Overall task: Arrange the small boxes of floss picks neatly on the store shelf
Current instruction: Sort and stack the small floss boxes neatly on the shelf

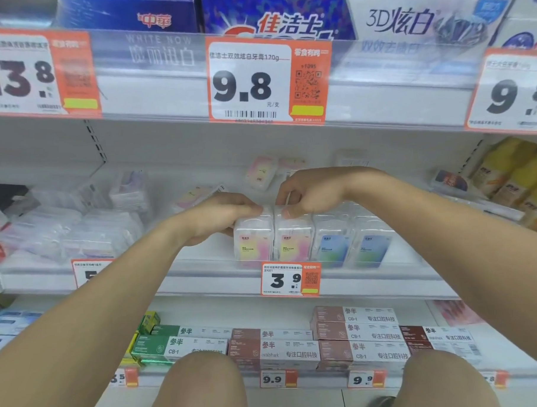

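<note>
- On the middle shelf [387,285], right above the 3.9 price tag [290,279], four floss pick boxes stand upright in a row at the front edge.
- Left hand [218,216] is curled around the leftmost pink-yellow box [253,242], fingers on its outer side and thumb across the top, probably to keep it from tipping.
- Right hand [309,190] comes from above, fingers bent and pinching the top of the second pink-yellow box [294,240], looks like it's squaring it up against its neighbour.
- Those two boxes touch side by side; the two blue-green boxes [352,249] sit just to the right, untouched.
- Boxes are small, clear plastic with white picks visible up top and a pastel label on the front.
- More loose boxes [261,171] lie scattered further back, so I'd say the job's only partway done.
</note>
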Motion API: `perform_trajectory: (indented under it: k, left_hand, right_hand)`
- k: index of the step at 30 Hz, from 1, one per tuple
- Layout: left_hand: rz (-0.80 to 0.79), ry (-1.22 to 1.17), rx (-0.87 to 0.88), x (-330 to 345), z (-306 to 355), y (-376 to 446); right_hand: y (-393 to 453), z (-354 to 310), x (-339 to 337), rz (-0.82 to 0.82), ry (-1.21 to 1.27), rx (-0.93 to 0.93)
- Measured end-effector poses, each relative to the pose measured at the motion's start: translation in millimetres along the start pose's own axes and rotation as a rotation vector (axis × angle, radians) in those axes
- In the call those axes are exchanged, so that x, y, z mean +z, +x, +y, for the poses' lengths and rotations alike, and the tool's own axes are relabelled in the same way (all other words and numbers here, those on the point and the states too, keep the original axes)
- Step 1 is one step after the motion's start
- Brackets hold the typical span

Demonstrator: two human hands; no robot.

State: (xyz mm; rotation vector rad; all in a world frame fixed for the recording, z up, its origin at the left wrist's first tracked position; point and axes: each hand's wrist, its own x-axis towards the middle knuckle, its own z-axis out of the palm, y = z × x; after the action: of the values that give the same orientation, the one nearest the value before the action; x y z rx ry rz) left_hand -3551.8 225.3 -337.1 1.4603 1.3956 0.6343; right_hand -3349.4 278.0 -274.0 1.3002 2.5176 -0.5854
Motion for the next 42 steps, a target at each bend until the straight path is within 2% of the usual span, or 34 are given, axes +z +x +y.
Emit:
perform_trajectory:
  k: [5,7,9,11,13,14,15,17,19,21,27,31,33,35,37,40,42]
  left_hand:
    - [-0.005,0.010,0.004,1.5,4.1,-3.0]
    - [0.040,0.002,0.017,1.5,7.5,-3.6]
    - [0.223,-0.022,0.080,-0.5,8.3,-3.8]
    - [0.519,-0.112,0.196,-9.5,3.4,-3.8]
    - [0.756,0.049,0.215,-25.7,-8.5,1.3]
    - [0.782,0.196,0.160,-33.1,-15.7,3.8]
    - [0.726,0.322,0.081,-39.1,-25.0,6.7]
    - [0.480,0.494,-0.041,-45.6,-41.9,9.9]
    - [0.339,0.640,-0.026,-45.4,-53.8,10.8]
    - [0.369,0.685,0.004,-45.2,-62.7,11.8]
    - [0.437,0.622,0.129,-39.6,-72.6,5.3]
    - [0.424,0.600,0.223,-39.9,-79.0,1.3]
    - [0.399,0.566,0.218,-44.5,-84.9,-0.7]
    - [0.421,0.515,0.182,-48.7,-88.3,-1.7]
    - [0.470,0.560,0.130,-51.5,-90.3,4.1]
    - [0.545,0.706,-0.018,-50.5,-84.8,14.2]
    - [0.579,0.699,-0.030,-50.6,-78.6,18.4]
  right_hand:
    - [-1.7,-0.2,-2.1,-0.012,-0.013,-0.009]
    - [-3.2,-1.6,-5.2,0.008,-0.016,-0.003]
    - [-3.9,-3.1,-7.9,0.053,0.000,-0.009]
    - [-2.6,-4.2,-9.5,0.160,0.047,-0.044]
    - [1.8,-7.7,-9.9,0.303,0.106,-0.062]
    - [5.6,-11.8,-10.6,0.350,0.134,-0.070]
    - [10.9,-17.2,-11.9,0.370,0.150,-0.080]
    - [26.9,-29.9,-13.4,0.348,0.144,-0.081]
    - [47.6,-43.6,-14.8,0.302,0.114,-0.059]
    - [67.2,-58.0,-14.5,0.252,0.093,-0.029]
    - [117.0,-74.6,0.2,0.016,0.041,0.041]
    - [127.2,-65.2,8.8,-0.014,0.041,0.028]
    - [122.8,-58.1,7.5,0.019,0.070,-0.001]
    - [111.1,-51.0,3.8,0.139,0.073,-0.025]
    - [95.8,-42.7,-0.5,0.275,0.108,-0.040]
    - [70.8,-26.4,-5.0,0.379,0.264,-0.104]
    - [56.2,-14.3,-6.1,0.494,0.236,-0.158]
